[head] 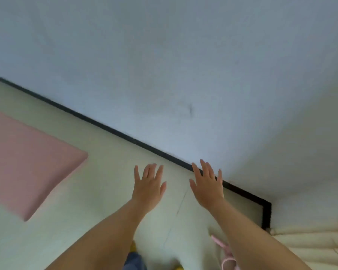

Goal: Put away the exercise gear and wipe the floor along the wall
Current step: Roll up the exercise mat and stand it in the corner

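A pink exercise mat [25, 162] lies flat on the pale floor [98, 191] at the left. My left hand [147, 187] is stretched out in front of me, fingers spread, holding nothing. To its right my right hand [208, 186] is also open and empty, its fingertips over the black baseboard [109, 129] that runs along the wall [183, 65]. A pink looped thing [225, 256], perhaps a band or rope, shows under my right forearm, partly hidden.
The baseboard turns a corner [266, 211] at the right. A cream quilted fabric [310, 244] lies at the lower right. Blue cloth [134, 260] and bits of yellow [133, 247] show between my arms at the bottom edge.
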`<state>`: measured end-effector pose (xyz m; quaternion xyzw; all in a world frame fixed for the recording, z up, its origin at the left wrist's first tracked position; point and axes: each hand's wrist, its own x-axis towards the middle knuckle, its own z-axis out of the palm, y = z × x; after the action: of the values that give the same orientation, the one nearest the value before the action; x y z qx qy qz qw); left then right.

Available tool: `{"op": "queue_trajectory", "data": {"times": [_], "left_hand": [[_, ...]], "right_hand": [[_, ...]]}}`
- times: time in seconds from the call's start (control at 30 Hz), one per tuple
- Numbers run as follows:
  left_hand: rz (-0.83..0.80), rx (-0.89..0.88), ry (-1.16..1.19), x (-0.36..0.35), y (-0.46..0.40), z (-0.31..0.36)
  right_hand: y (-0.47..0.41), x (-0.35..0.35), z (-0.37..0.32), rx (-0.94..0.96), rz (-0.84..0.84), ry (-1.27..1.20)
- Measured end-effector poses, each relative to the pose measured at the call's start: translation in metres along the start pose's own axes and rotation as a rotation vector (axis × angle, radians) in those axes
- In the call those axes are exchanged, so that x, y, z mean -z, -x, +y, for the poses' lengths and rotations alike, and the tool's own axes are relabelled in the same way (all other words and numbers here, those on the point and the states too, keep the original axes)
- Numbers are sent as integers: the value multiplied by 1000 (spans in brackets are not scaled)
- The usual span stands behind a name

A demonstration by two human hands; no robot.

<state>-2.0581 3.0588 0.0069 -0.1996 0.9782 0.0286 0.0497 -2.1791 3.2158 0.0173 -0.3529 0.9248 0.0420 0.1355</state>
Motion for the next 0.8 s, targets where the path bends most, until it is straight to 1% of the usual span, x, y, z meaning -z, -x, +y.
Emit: {"op": "queue_trajectory", "data": {"times": [0.07, 0.17, 0.33, 0.47, 0.57, 0.67, 0.8], "left_hand": [[-47, 203, 22, 2, 31, -41], [-69, 420, 48, 4, 79, -98], [-79, 646, 87, -6, 169, -181], [-23, 760, 118, -18, 233, -252], [-35, 788, 132, -18, 270, -318], [26, 830, 114, -5, 298, -383], [-28, 877, 75, 0, 328, -453]], "right_hand": [[-8, 2, -48, 144, 12, -2], [-14, 4, -118, 345, 22, 39], [-6, 0, -233, 560, -6, 114], [4, -1, -332, 658, 0, 144], [9, -2, -408, 691, -16, 142], [10, 2, -483, 749, 2, 152], [9, 4, -563, 832, 2, 196]]}}
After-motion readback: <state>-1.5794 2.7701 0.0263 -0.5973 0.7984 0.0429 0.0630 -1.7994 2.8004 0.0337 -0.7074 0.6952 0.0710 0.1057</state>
